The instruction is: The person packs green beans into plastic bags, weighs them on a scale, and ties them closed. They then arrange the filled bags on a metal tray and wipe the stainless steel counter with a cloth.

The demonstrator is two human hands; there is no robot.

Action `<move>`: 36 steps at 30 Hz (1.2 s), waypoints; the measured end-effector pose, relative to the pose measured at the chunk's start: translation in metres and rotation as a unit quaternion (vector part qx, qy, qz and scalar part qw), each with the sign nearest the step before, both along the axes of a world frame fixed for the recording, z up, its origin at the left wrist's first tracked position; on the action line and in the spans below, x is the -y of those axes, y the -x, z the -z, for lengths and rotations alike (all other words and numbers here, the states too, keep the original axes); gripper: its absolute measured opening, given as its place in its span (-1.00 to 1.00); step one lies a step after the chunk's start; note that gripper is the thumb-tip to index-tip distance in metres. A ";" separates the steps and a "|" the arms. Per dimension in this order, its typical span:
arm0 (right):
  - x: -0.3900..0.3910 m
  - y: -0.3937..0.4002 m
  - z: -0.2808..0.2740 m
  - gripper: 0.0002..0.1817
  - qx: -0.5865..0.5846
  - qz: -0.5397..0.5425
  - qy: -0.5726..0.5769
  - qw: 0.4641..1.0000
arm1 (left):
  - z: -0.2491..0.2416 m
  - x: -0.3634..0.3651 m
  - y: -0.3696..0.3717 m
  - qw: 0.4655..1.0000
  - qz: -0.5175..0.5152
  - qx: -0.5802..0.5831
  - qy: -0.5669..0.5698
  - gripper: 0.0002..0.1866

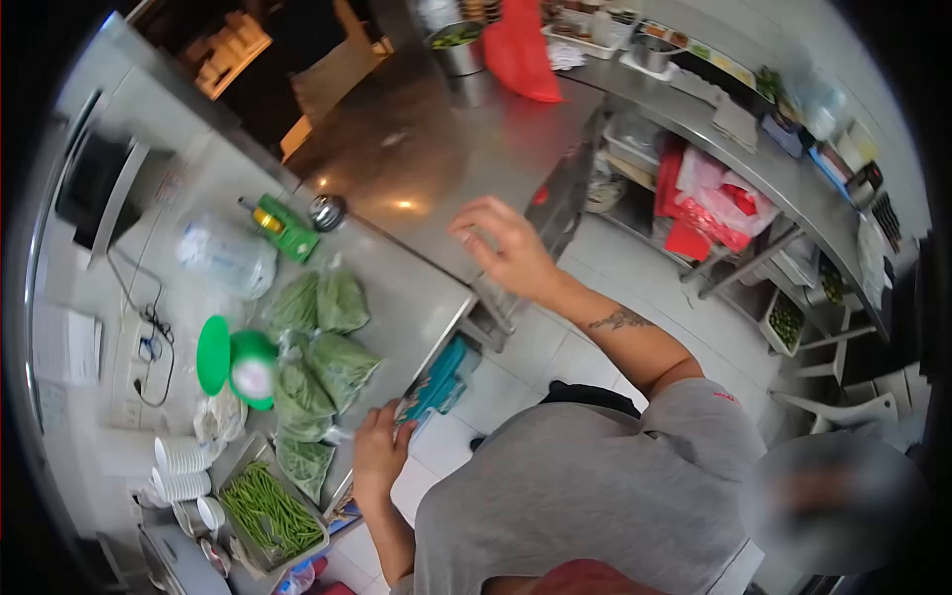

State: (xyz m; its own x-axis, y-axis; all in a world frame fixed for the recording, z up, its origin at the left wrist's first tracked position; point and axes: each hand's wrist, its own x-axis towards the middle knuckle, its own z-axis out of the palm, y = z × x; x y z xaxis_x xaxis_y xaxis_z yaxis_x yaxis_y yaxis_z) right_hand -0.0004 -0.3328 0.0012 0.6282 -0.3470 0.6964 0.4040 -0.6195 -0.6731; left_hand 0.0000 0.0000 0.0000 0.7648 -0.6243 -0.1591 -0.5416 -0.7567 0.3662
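Observation:
My right hand (pixel 506 243) is raised near the corner of the steel counter (pixel 436 149), fingers loosely bent and thumb apart, with nothing in it. Lower down, my left hand (pixel 382 451) is at the edge of the steel table (pixel 407 288), its fingers stretched forward. I see no object held there. Close beside it lie several clear bags of leafy greens (pixel 337 372). Just past its fingertips, below the table edge, is a teal plastic item (pixel 436 382) whose kind I cannot make out.
A tray of green beans (pixel 273 511), stacked white cups (pixel 181 471), a green-and-white round item (pixel 253 372) and a large clear bottle (pixel 226 258) stand along the wall. A red bag (pixel 521 50) and metal pot (pixel 456 50) sit at the back. Shelving (pixel 734 149) stands right.

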 end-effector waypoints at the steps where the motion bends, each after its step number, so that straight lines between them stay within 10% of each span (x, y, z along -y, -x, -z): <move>1: 0.003 0.009 0.002 -0.87 -0.012 0.030 -0.035 0.999 | -0.010 0.004 -0.006 0.999 0.042 -0.007 -0.008 -0.56; 8: 0.178 0.190 0.005 -0.81 0.009 0.233 -0.243 0.942 | -0.028 0.166 0.016 0.967 0.231 0.106 -0.001 -0.63; 14: 0.279 0.287 0.003 -0.75 0.022 0.366 -0.157 0.917 | 0.024 0.232 0.049 0.954 0.299 0.015 -0.009 -0.55; 24: 0.679 0.394 -0.057 -0.75 0.154 0.443 -0.202 0.860 | 0.136 0.359 0.089 0.986 0.131 -0.036 -0.097 -0.54; 28: 0.885 0.466 -0.060 -0.57 0.010 0.644 0.018 0.765 | 0.186 0.462 0.149 0.986 0.105 -0.094 -0.089 -0.56; 31: 0.942 0.492 -0.085 -0.56 -0.040 0.667 -0.087 0.739 | 0.158 0.552 0.209 0.962 0.131 -0.232 -0.067 -0.60; 36: 1.015 0.526 -0.075 -0.66 -0.035 0.552 -0.155 0.819 | 0.153 0.612 0.241 0.966 0.107 -0.222 -0.080 -0.62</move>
State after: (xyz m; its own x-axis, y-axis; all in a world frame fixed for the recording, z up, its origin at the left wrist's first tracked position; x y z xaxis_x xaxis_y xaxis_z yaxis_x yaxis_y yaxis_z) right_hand -0.5265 -1.3473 0.0758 -0.1522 -0.8833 0.4434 -0.3329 -0.3766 -0.8645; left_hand -0.2411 -0.6123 -0.1529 0.4555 -0.7004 -0.5495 -0.5081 -0.7114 0.4855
